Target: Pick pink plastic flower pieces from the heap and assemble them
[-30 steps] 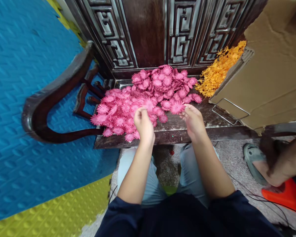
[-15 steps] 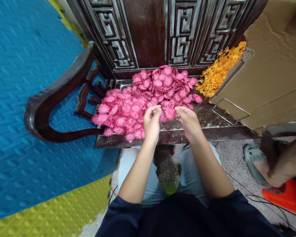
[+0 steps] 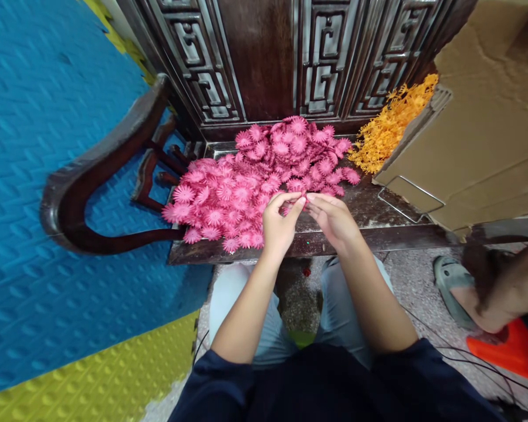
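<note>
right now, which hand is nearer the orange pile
Right. The right hand is below and left of the orange pile in the picture; the left hand is farther off, to the right hand's left.

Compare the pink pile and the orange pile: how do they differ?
Shape: the pink pile shows round, many-petalled flowers; the orange pile is thin, spiky pieces in a tangle.
Visible spread: the pink pile covers more area; the orange pile shows less, its full extent hidden by the cardboard.
Shared: both are heaps of many small pieces on the wooden bench.
</note>
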Action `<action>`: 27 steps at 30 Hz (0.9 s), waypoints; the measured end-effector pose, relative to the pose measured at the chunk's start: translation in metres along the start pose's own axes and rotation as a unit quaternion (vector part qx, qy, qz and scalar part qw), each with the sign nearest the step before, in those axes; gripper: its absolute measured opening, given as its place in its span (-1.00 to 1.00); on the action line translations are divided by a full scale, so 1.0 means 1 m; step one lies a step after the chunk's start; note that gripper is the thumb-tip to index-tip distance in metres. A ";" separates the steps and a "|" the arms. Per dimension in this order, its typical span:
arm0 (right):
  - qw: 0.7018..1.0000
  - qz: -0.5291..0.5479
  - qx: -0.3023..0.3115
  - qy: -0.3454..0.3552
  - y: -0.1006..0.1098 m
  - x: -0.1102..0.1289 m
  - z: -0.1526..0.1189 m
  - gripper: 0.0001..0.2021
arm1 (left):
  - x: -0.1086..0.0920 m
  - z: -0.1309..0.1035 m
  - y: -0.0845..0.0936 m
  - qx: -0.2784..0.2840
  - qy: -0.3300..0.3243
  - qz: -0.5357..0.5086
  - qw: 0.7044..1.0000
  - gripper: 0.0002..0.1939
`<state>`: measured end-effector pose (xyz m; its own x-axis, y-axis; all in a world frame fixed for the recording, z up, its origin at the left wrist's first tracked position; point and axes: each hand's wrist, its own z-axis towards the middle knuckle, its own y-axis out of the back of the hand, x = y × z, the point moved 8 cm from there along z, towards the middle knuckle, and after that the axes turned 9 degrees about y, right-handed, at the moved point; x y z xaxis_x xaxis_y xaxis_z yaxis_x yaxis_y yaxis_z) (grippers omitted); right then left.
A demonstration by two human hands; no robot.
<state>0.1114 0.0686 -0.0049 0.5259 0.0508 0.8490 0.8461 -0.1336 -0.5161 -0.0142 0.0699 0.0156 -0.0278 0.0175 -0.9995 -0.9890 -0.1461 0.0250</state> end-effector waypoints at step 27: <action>0.997 -0.064 0.010 0.031 -0.002 0.007 -0.001 -0.90 | -0.019 -0.006 0.000 -0.028 -0.083 0.094 0.992 -0.90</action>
<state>0.1134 0.0677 0.0021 0.4077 0.0042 0.9131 0.9078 -0.1098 -0.4048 -0.0127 0.0636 0.0344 -0.2398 0.1460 -0.9598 -0.9543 -0.2169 0.2055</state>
